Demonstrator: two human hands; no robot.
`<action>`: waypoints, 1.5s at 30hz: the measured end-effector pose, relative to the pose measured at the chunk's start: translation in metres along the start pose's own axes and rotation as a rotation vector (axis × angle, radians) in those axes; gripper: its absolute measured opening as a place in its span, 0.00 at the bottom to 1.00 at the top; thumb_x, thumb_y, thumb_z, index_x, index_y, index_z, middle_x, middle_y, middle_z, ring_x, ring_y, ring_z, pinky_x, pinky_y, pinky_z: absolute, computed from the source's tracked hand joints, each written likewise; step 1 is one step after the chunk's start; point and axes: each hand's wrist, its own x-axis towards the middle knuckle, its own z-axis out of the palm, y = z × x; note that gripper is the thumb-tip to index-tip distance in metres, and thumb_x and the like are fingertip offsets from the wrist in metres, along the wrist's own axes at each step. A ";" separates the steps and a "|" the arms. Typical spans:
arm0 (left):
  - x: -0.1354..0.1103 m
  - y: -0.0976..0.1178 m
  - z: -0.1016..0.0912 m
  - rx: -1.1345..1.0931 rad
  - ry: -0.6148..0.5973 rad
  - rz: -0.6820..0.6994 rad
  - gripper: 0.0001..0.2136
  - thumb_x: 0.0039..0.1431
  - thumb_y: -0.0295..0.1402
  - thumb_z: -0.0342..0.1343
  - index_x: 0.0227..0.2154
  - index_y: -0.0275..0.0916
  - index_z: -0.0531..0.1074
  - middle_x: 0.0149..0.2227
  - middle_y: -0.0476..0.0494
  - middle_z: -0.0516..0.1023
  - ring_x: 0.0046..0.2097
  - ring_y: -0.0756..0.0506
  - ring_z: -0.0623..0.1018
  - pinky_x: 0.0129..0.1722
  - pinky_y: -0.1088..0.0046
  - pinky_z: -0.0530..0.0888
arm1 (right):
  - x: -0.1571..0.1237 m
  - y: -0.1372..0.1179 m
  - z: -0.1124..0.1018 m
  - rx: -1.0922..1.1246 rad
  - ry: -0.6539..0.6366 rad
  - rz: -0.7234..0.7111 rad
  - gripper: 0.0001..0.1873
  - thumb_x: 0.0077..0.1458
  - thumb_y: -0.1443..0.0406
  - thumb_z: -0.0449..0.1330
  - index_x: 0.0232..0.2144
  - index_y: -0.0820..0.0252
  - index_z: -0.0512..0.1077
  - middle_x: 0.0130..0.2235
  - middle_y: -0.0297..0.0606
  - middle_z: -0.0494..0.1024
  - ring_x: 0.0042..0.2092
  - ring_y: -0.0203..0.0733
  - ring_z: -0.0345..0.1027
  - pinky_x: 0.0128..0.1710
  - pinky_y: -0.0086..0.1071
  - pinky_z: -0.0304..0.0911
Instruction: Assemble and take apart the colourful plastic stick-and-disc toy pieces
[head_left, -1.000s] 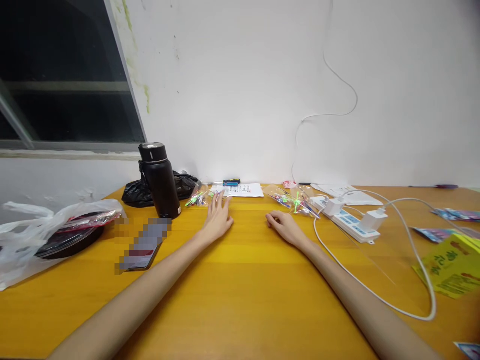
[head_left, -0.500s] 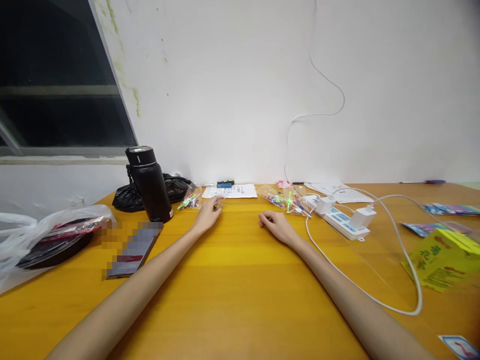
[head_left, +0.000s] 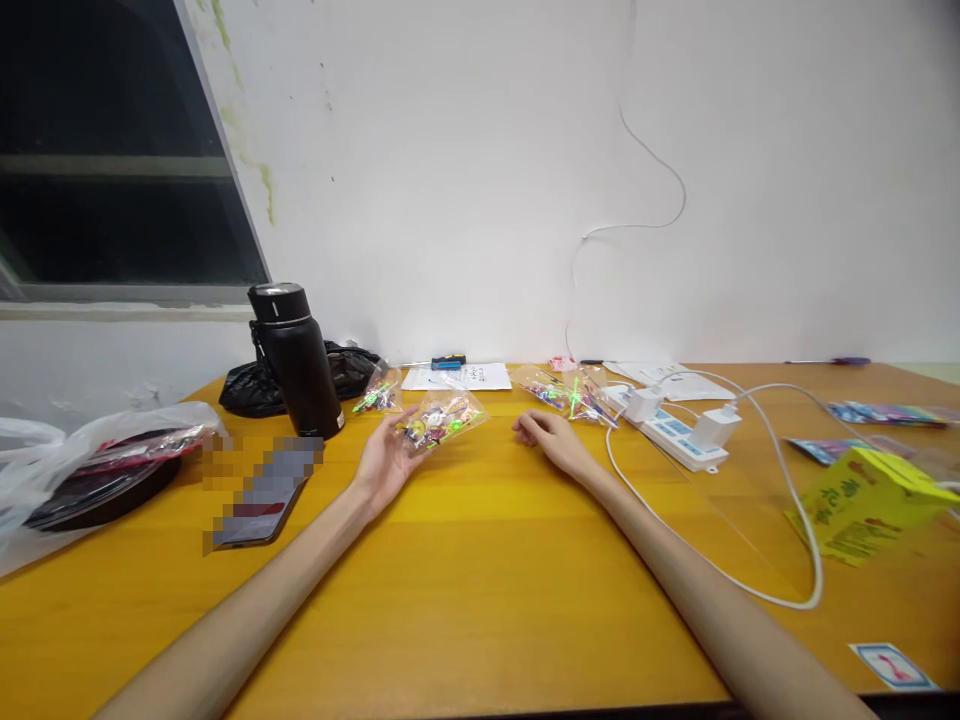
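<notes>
Nearest you, both forearms stretch out over the orange table [head_left: 480, 600], and your left hand [head_left: 382, 462] lies palm-up with a small clear packet [head_left: 442, 420] of coloured bits pinched loosely at its fingertips, the packet lifted just off the table and tilted toward the middle. That grip is light and mostly open, only the fingertips closed on the near edge, so the slick film could slide out or spill its contents if you tip it further. Your right hand [head_left: 551, 445] rests on the table, fingers curled and holding nothing, well short of the packet. To the left, a phone [head_left: 259, 495] lies flat beside a black flask [head_left: 296, 362]; a careless sweep of your left elbow could knock the flask over. Farther back, more clear packets [head_left: 574, 395] sit beside a white power strip [head_left: 675, 432], whose cable [head_left: 780, 590] loops near your right forearm and could snag it.
</notes>
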 end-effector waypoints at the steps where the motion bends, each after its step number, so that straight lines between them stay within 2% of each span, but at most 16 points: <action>1: -0.002 0.000 0.001 0.009 -0.027 -0.005 0.18 0.63 0.33 0.56 0.55 0.38 0.71 0.55 0.39 0.79 0.42 0.45 0.83 0.42 0.70 0.81 | 0.000 -0.005 0.002 0.062 -0.002 -0.005 0.19 0.65 0.51 0.53 0.40 0.59 0.74 0.35 0.39 0.80 0.36 0.42 0.72 0.39 0.34 0.65; 4: -0.006 -0.002 0.005 0.097 -0.110 -0.006 0.23 0.60 0.31 0.62 0.58 0.42 0.69 0.58 0.39 0.76 0.43 0.45 0.83 0.45 0.70 0.80 | 0.000 -0.021 0.013 0.348 -0.072 0.016 0.22 0.64 0.50 0.56 0.52 0.56 0.73 0.43 0.41 0.81 0.40 0.42 0.73 0.42 0.35 0.65; 6: -0.010 -0.004 0.008 0.160 -0.174 -0.007 0.26 0.58 0.30 0.65 0.59 0.43 0.67 0.60 0.38 0.76 0.45 0.44 0.83 0.47 0.67 0.80 | -0.001 -0.032 0.021 0.532 -0.161 0.083 0.24 0.64 0.48 0.55 0.53 0.54 0.74 0.46 0.42 0.80 0.43 0.43 0.73 0.45 0.36 0.65; 8: -0.012 -0.005 0.009 0.196 -0.229 -0.027 0.27 0.58 0.31 0.65 0.60 0.43 0.66 0.60 0.36 0.75 0.49 0.41 0.82 0.48 0.63 0.80 | -0.004 -0.041 0.027 0.680 -0.237 0.169 0.23 0.64 0.49 0.57 0.53 0.54 0.76 0.44 0.41 0.80 0.45 0.43 0.72 0.46 0.35 0.65; 11: -0.014 -0.006 0.010 0.227 -0.260 -0.052 0.28 0.58 0.33 0.65 0.61 0.42 0.64 0.61 0.33 0.73 0.53 0.37 0.80 0.48 0.58 0.80 | -0.011 -0.052 0.030 0.823 -0.306 0.254 0.20 0.62 0.52 0.61 0.51 0.54 0.78 0.36 0.36 0.77 0.40 0.39 0.69 0.44 0.32 0.63; 14: -0.014 -0.005 0.009 0.245 -0.272 -0.056 0.29 0.58 0.33 0.65 0.61 0.42 0.63 0.61 0.32 0.74 0.55 0.34 0.79 0.48 0.56 0.80 | -0.016 -0.057 0.029 0.905 -0.299 0.294 0.16 0.59 0.55 0.65 0.46 0.55 0.79 0.33 0.34 0.74 0.36 0.36 0.65 0.42 0.30 0.62; 19: -0.014 -0.005 0.009 0.240 -0.288 -0.055 0.28 0.58 0.32 0.66 0.59 0.41 0.65 0.59 0.31 0.75 0.58 0.33 0.77 0.50 0.56 0.79 | -0.014 -0.058 0.026 1.003 -0.210 0.333 0.13 0.55 0.58 0.69 0.42 0.55 0.79 0.40 0.35 0.77 0.39 0.35 0.68 0.41 0.29 0.64; 22: -0.014 -0.005 0.009 0.232 -0.278 -0.064 0.27 0.57 0.33 0.66 0.59 0.42 0.67 0.58 0.32 0.76 0.56 0.33 0.79 0.51 0.55 0.78 | -0.011 -0.056 0.023 0.926 -0.170 0.325 0.14 0.54 0.57 0.68 0.41 0.54 0.77 0.42 0.36 0.78 0.39 0.37 0.70 0.40 0.30 0.66; 26: -0.012 -0.005 0.008 0.236 -0.227 -0.063 0.27 0.56 0.35 0.67 0.58 0.43 0.68 0.58 0.35 0.77 0.48 0.37 0.83 0.48 0.56 0.79 | -0.008 -0.052 0.018 0.729 -0.073 0.282 0.15 0.55 0.54 0.66 0.41 0.55 0.76 0.47 0.40 0.79 0.45 0.42 0.73 0.42 0.32 0.69; 29: -0.010 -0.005 0.006 0.225 -0.214 -0.068 0.24 0.57 0.36 0.67 0.56 0.42 0.70 0.60 0.36 0.75 0.45 0.39 0.84 0.49 0.55 0.79 | -0.007 -0.051 0.015 0.701 -0.060 0.250 0.15 0.56 0.54 0.63 0.42 0.55 0.77 0.51 0.41 0.79 0.48 0.44 0.74 0.46 0.34 0.71; 32: -0.009 -0.006 0.003 0.229 -0.227 -0.075 0.22 0.59 0.37 0.65 0.55 0.43 0.71 0.61 0.36 0.74 0.43 0.42 0.84 0.50 0.57 0.79 | -0.009 -0.052 0.015 0.649 -0.121 0.213 0.16 0.55 0.55 0.65 0.42 0.55 0.80 0.53 0.41 0.80 0.49 0.44 0.75 0.49 0.36 0.71; 35: -0.008 -0.006 0.002 0.242 -0.248 -0.077 0.22 0.60 0.38 0.64 0.56 0.44 0.71 0.62 0.37 0.73 0.42 0.43 0.84 0.48 0.59 0.80 | -0.010 -0.056 0.018 0.478 -0.202 0.119 0.18 0.54 0.55 0.67 0.45 0.55 0.81 0.50 0.41 0.82 0.47 0.47 0.76 0.52 0.41 0.70; 40: -0.010 -0.004 0.002 0.249 -0.241 -0.096 0.23 0.61 0.38 0.64 0.57 0.44 0.69 0.61 0.36 0.73 0.48 0.39 0.82 0.45 0.55 0.82 | -0.013 -0.065 0.021 0.228 -0.209 -0.081 0.21 0.55 0.54 0.67 0.50 0.54 0.80 0.53 0.41 0.81 0.56 0.55 0.73 0.60 0.49 0.64; 43: -0.012 -0.005 0.002 0.226 -0.254 -0.118 0.22 0.61 0.38 0.64 0.57 0.43 0.69 0.62 0.35 0.72 0.49 0.37 0.82 0.43 0.54 0.83 | -0.015 -0.068 0.022 0.226 -0.338 -0.118 0.25 0.56 0.55 0.67 0.55 0.52 0.76 0.59 0.40 0.76 0.61 0.54 0.69 0.64 0.49 0.59; 45: -0.013 -0.005 0.003 0.224 -0.258 -0.134 0.22 0.61 0.37 0.64 0.57 0.43 0.70 0.61 0.35 0.73 0.48 0.37 0.82 0.43 0.54 0.83 | -0.017 -0.068 0.024 0.276 -0.441 -0.089 0.29 0.55 0.55 0.68 0.59 0.51 0.74 0.60 0.40 0.75 0.61 0.54 0.69 0.63 0.49 0.61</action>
